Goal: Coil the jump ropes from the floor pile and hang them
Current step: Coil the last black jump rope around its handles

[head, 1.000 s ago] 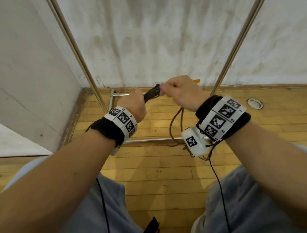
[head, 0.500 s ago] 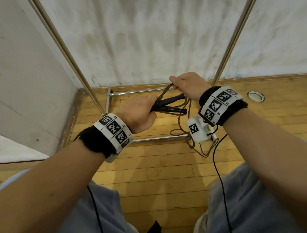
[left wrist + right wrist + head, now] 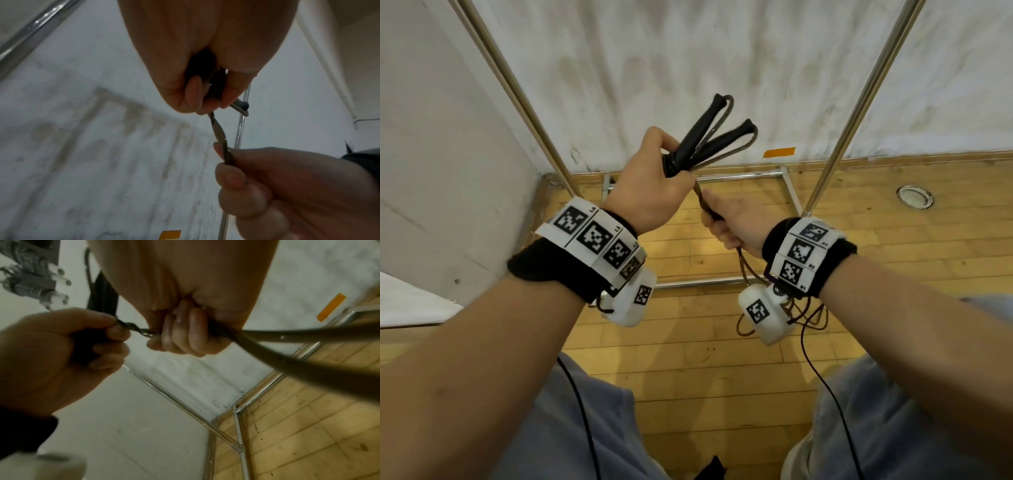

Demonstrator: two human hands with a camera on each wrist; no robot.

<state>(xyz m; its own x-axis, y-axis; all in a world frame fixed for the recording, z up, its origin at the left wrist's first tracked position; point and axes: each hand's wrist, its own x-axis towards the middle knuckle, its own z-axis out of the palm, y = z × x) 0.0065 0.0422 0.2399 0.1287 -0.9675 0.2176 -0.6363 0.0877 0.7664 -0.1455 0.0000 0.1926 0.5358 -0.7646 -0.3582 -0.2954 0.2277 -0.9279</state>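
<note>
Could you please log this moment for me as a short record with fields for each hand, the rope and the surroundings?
left hand: left hand raised, grips both black jump rope handles together, their ends fanned upward
right hand: right hand below the left, fist closed round the brown rope cord
cord: short doubled stretch runs taut between the hands; the rest hangs down to loose loops on the floor
coiling: not finished, nothing hung yet
surroundings: metal rack frame on wooden floor, against a white wall
</note>
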